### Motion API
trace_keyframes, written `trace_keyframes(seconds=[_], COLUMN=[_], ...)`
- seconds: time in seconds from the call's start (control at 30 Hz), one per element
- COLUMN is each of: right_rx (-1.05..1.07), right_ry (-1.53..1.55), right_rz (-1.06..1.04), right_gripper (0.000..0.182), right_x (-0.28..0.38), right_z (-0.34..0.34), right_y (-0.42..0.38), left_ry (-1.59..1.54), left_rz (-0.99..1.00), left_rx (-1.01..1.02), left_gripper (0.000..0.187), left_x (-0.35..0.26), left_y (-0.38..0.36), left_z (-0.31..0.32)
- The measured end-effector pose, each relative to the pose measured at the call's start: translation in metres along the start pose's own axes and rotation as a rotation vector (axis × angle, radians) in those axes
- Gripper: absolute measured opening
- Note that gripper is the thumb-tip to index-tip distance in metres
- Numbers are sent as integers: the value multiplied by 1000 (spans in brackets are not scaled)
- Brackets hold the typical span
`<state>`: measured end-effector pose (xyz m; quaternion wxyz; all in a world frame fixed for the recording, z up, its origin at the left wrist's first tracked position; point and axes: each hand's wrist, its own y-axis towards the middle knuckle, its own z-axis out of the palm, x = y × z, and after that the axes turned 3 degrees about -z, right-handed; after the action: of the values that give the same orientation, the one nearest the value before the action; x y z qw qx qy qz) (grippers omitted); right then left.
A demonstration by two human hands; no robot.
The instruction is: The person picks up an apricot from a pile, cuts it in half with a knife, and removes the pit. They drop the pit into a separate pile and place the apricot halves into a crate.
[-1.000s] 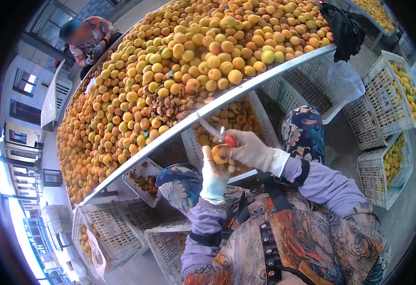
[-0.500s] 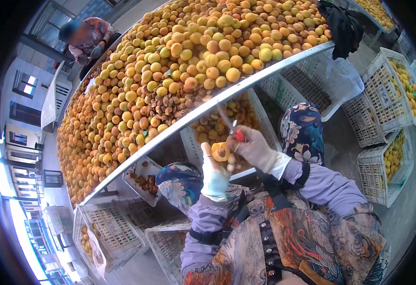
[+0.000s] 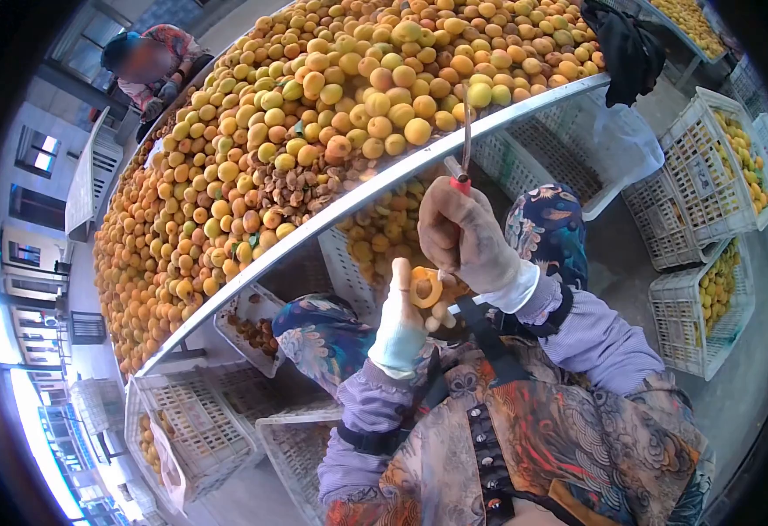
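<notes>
Cut apricot (image 3: 425, 287) is sitting just below the middle of the frame, hollow side showing, pinched in the gloved left hand (image 3: 404, 317). Right hand (image 3: 467, 232) is just above it, curled tight round a red-handled knife (image 3: 461, 182), thin blade pointing up the frame. Right behind them there's a white crate (image 3: 346, 273) of fruit pieces, tucked under the table edge (image 3: 353, 204). Huge apricot pile (image 3: 314, 83) fills the top, with another person (image 3: 158, 60) upper left.
</notes>
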<state>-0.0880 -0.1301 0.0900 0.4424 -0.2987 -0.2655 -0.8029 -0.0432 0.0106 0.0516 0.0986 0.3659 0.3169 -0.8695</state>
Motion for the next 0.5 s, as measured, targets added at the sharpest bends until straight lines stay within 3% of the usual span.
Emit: trace_keyframes(seconds=[0.33,0.4,0.5], right_rx=[138,182,170], right_ry=[-1,-136,-79], right_rz=[135,234,273], right_gripper=[22,21,24], right_x=[7,12,10], right_z=[-2,0,-1], right_y=[-5,-5,-3], left_ry=[77,-19,-58], left_rz=[-15,-161,-186], left_rx=[153,163,240], left_gripper=[49,47,48], left_x=[6,5,6], left_y=[0,0,1], left_z=[3,5,1])
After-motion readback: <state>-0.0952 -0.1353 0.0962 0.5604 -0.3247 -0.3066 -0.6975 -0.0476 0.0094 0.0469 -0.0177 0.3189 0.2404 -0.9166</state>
